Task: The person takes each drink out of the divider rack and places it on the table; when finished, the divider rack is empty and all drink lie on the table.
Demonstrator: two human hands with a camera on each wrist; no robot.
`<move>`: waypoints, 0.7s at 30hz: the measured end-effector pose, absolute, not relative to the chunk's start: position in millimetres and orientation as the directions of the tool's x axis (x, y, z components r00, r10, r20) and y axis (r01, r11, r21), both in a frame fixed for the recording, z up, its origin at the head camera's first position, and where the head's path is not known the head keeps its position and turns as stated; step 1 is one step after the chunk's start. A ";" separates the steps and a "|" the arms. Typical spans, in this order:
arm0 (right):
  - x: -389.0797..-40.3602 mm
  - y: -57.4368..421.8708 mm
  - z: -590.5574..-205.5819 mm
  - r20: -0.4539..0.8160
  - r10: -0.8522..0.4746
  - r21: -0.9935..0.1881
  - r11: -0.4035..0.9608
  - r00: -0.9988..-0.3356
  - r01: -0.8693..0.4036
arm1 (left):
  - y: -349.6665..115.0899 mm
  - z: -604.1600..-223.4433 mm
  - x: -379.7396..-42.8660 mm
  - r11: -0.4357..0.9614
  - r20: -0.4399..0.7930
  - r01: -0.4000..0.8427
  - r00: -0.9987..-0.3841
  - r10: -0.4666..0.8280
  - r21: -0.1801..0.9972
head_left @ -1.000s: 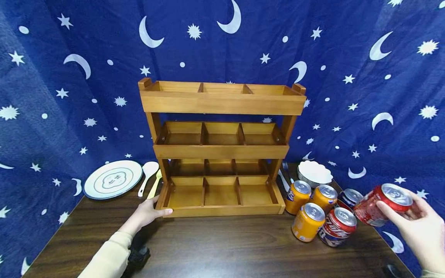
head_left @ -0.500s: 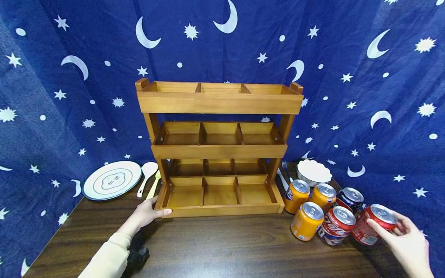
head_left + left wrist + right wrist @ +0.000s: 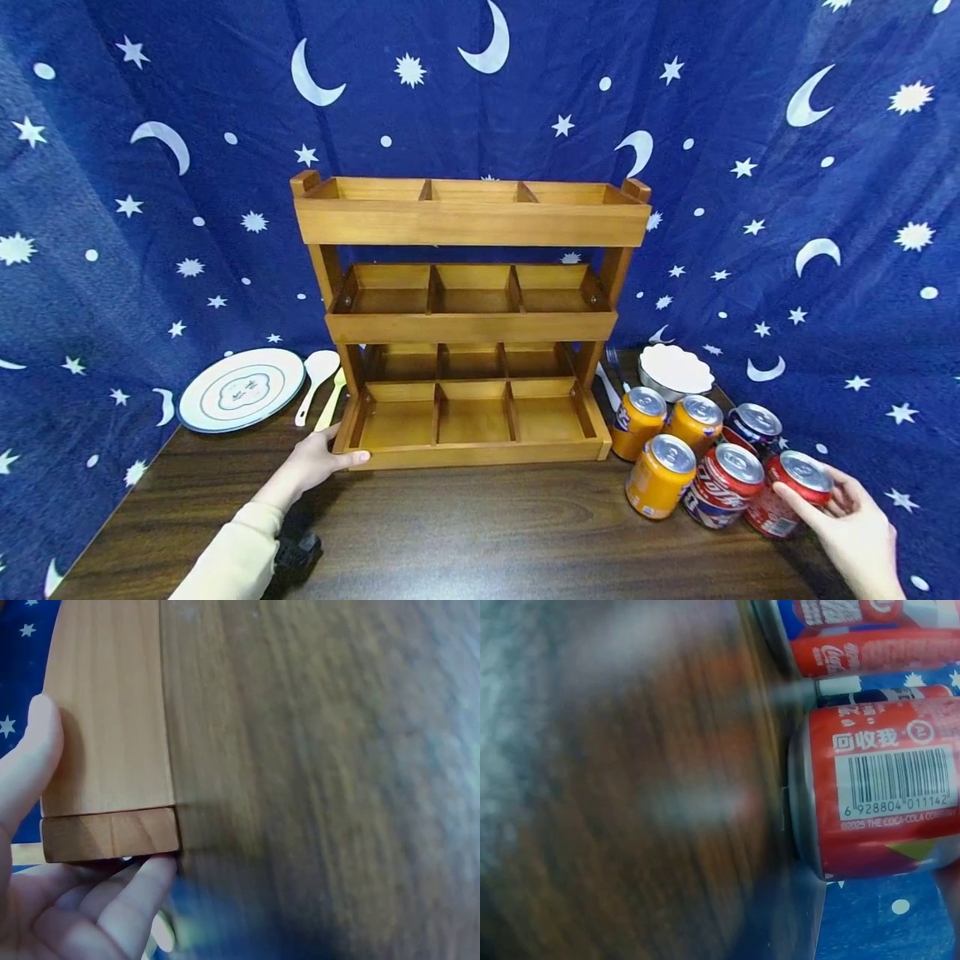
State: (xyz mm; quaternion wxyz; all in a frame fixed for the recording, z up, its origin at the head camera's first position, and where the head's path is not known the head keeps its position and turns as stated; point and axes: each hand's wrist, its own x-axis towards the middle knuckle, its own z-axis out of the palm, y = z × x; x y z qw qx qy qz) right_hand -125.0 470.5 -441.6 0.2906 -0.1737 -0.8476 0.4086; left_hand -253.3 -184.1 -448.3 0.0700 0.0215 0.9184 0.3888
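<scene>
My right hand (image 3: 855, 525) grips a red Coca-Cola can (image 3: 772, 504) from its right side, thumb toward me. The can stands upright at the table's right, beside another red can (image 3: 723, 487). Its barcode side faces the right wrist view, where the can (image 3: 885, 795) appears close to the table's edge. My left hand (image 3: 315, 461) holds the lower front left corner of a three-tier wooden rack (image 3: 480, 454). In the left wrist view the thumb lies on the edge of the front board (image 3: 109, 712), and the fingers (image 3: 142, 900) sit against its end.
Orange cans (image 3: 660, 477) and a dark can (image 3: 753, 423) stand right of the rack, before a white scalloped bowl (image 3: 675, 371), a fork (image 3: 617, 365) and a knife (image 3: 609, 387). On the left are a white plate (image 3: 243, 390), a white spoon (image 3: 318, 375) and a yellow utensil (image 3: 330, 404).
My right hand has lowered the tilted red can and brought it left, upright beside the other cans. The left hand has stayed at the rack's corner.
</scene>
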 end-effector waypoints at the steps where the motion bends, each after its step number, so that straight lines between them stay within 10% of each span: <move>1: -125.8 470.8 -442.4 0.353 0.525 -0.795 0.605 -0.774 0.048 | -184.7 -448.0 -253.3 0.695 -0.117 -0.018 -0.989 0.095 0.718; 21: -119.3 460.0 -424.1 0.452 0.369 -0.638 0.770 -0.812 -0.005 | -186.2 -441.1 -248.6 0.701 -0.114 -0.010 -0.988 0.102 0.713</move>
